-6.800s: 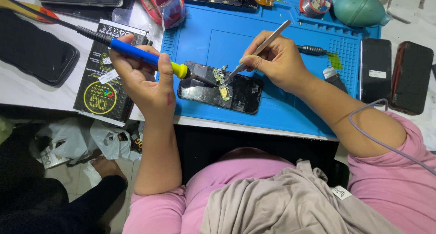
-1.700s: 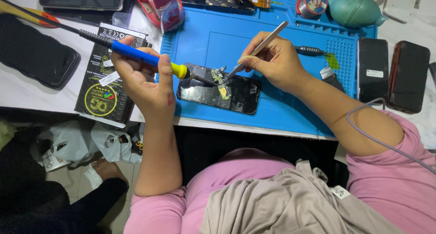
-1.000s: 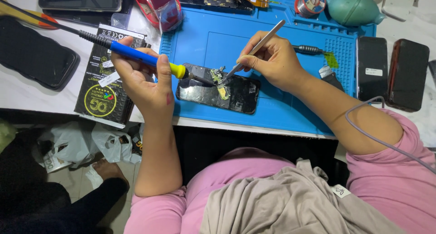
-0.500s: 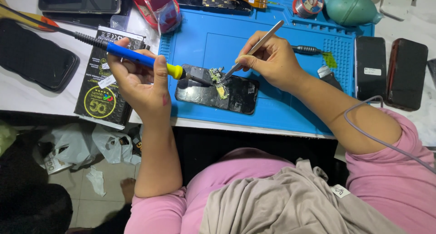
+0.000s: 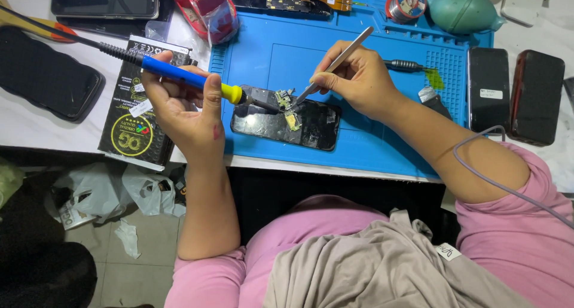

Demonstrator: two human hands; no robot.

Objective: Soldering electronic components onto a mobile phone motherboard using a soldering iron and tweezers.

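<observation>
Soldering iron [image 5: 179, 75], blue-handled, sits clamped in my left hand [image 5: 179, 107] at centre left, tip on the small board [image 5: 286, 104] atop the dark phone [image 5: 286, 124] on the blue mat [image 5: 359, 146]. My right hand [image 5: 356, 75] pinches metal tweezers [image 5: 335, 63] there.

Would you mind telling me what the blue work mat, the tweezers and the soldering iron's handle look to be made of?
The blue work mat looks like matte silicone or rubber, with moulded ridges and trays. The tweezers in the right hand seem to be bare metal, silver-grey with a dull sheen. The soldering iron in the left hand has a smooth blue handle with a yellow collar, likely plastic or rubber.
</observation>
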